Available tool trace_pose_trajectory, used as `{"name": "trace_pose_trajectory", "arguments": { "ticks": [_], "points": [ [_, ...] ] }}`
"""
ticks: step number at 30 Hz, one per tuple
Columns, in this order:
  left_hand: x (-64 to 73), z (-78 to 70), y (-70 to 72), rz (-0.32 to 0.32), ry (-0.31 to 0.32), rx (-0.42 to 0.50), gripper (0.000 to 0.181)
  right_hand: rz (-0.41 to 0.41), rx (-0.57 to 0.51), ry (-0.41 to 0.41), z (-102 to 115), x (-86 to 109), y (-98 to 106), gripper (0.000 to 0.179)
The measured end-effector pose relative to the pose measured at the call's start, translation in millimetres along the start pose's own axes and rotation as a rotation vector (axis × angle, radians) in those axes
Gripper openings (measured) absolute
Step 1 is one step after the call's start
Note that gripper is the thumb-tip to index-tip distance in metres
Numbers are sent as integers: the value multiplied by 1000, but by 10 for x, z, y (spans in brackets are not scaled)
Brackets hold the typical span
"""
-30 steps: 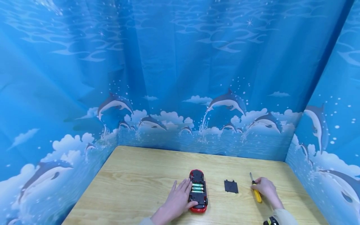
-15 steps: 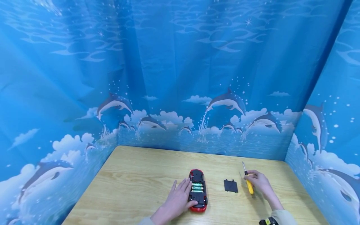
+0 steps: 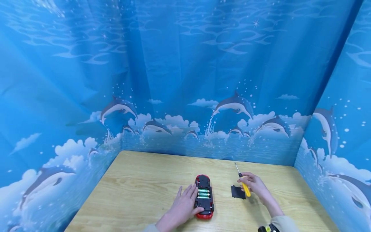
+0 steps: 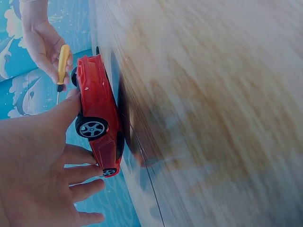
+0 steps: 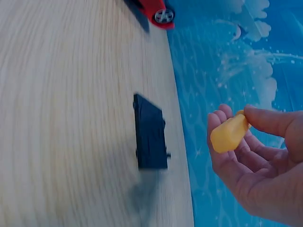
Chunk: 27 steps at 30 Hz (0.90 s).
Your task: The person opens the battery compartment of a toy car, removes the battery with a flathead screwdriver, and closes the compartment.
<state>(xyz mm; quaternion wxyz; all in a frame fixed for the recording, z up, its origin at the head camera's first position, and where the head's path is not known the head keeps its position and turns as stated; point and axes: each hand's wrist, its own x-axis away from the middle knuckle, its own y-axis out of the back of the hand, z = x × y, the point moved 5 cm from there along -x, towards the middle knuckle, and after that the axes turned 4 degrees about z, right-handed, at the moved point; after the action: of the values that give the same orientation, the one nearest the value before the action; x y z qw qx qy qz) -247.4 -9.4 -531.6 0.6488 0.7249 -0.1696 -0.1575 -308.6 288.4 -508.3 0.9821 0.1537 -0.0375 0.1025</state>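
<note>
A red toy car (image 3: 205, 206) lies wheels up on the table, its black underside showing. Several green and silver batteries (image 3: 204, 194) sit side by side in its uncovered compartment. My left hand (image 3: 183, 204) rests against the car's left side, fingers extended, thumb over one end; the left wrist view shows the red body (image 4: 97, 90) beside the thumb. My right hand (image 3: 256, 185) pinches a screwdriver (image 3: 246, 189) by its yellow handle, metal tip pointing up and away. Below it lies a black battery cover (image 3: 236, 192), partly overlapped by the handle in the head view; the right wrist view shows the whole cover (image 5: 150, 135).
The light wooden table (image 3: 139, 183) carries the car and the cover, with bare wood between them. Blue curtains (image 3: 179, 96) printed with dolphins stand along the table's back and sides.
My right hand has lifted the screwdriver and carried it leftward, from right of the cover to above it. My left hand and the car have stayed in place.
</note>
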Motion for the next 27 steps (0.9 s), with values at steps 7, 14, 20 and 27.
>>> {"name": "trace_pose_trajectory", "arguments": {
  "ticks": [7, 14, 20, 27],
  "points": [
    [-9, 3, -14, 12, 2, -3, 84, 48, -40, -39, 97, -49, -212, 49],
    [-19, 10, -12, 15, -1, 8, 83, 69, -9, -11, 166, -92, -378, 44],
    [-13, 10, -22, -1, -8, 4, 84, 106, 61, 59, 243, -122, -496, 38],
    [0, 7, -20, -6, -13, 9, 83, 103, 287, 128, 376, -122, -608, 27]
  ]
}}
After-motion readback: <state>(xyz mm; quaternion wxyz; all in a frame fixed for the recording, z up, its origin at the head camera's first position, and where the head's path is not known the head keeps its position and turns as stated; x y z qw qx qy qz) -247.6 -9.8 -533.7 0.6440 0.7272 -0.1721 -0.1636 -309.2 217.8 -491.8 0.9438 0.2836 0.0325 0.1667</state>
